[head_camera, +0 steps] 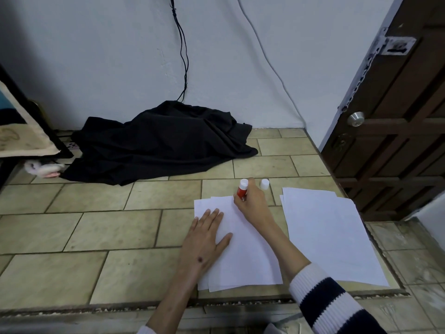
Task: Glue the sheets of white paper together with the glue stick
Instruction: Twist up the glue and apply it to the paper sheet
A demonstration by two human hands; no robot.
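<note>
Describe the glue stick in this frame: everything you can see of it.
The glue stick has a red body and a white end pointing up and away. It is tilted, its lower end at the far edge of the sheets of white paper, hidden by the fingers. The right hand grips its body. A separate white cap stands on the tiled floor just right of it, apart.
</note>
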